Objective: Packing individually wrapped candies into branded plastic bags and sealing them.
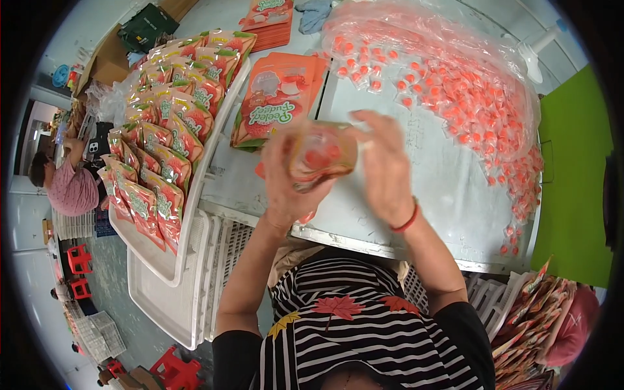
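Note:
My left hand (286,185) is wrapped round an orange snack pouch (328,172) held above the table, its mouth facing up. Red wrapped candies show inside it, slightly blurred. Just right of the pouch's mouth is my right hand (388,175), a red cord at its wrist; motion smears its fingers, so their grip is unclear. Beyond the left hand lies a stack of flat pouches (276,94). A large heap of small red candies in clear wrappers (468,107) spreads over the right side of the table (364,130).
At left, a white tray (218,140) holds rows of filled pouches (172,130), with more trays (162,299) below. Clear plastic sheeting (416,29) lies along the heap. A green panel (575,175) stands at right. Other people are at far left (71,182) and lower right (575,325).

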Tool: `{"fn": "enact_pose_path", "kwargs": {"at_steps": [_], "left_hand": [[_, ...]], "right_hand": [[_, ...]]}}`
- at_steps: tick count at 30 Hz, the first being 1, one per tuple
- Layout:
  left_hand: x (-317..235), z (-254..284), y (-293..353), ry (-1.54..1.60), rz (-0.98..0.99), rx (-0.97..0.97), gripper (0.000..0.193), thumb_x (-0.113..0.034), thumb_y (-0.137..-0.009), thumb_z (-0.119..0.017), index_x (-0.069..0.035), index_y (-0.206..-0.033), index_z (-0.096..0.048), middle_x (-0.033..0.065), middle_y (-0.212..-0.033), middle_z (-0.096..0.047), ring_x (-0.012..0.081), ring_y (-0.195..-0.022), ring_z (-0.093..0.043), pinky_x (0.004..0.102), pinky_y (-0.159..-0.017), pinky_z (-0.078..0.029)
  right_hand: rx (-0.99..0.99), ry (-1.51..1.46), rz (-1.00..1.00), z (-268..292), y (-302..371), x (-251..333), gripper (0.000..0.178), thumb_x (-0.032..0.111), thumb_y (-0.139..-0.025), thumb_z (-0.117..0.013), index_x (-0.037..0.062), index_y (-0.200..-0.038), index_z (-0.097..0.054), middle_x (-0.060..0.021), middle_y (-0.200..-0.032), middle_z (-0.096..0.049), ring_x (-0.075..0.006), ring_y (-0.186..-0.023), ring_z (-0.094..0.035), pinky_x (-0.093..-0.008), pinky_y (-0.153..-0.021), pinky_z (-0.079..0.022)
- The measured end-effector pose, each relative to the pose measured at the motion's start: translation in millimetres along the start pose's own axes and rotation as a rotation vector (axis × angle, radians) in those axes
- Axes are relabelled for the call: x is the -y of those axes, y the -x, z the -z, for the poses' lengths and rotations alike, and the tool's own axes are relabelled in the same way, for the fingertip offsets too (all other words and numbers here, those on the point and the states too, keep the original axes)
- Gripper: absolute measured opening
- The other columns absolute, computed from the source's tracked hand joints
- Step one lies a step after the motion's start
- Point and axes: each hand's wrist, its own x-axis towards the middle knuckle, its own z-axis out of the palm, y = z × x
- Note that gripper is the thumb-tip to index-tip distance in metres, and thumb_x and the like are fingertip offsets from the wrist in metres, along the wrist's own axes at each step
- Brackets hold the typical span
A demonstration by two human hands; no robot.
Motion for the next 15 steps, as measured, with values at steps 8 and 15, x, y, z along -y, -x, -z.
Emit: {"fn": "enact_pose_path", "kwargs": {"at_steps": [8, 15], "left_hand": [[4.4, 64.1, 36.2, -0.136, 0.136, -0.322, 0.100, -0.024, -0.060, -0.084, -0.006, -0.141, -0.028, 0.0205, -0.140, -0.025, 0.0318, -0.123, -0.039, 0.0425, -0.102, -0.036], [-11.0, 68.2, 32.1, -0.138, 0.065, -0.214, 0.106, -0.026, -0.057, -0.085, 0.003, -0.139, -0.024, 0.0159, -0.132, -0.034, 0.0267, -0.122, -0.041, 0.0396, -0.102, -0.037]], "right_hand": [[-0.045, 0.339, -0.271, -31.4, 61.8, -103.9, 0.043, 0.028, -0.090, -0.056, 0.0010, -0.123, -0.053, -0.0229, -0.129, -0.046, -0.0389, -0.117, -0.045, -0.0447, -0.100, -0.035], [0.076, 0.508, -0.075, -99.6, 23.1, -81.6, 0.040, 0.030, -0.081, -0.066, 0.0080, -0.114, -0.057, -0.0194, -0.120, -0.048, -0.0363, -0.113, -0.044, -0.0479, -0.093, -0.036]]}}
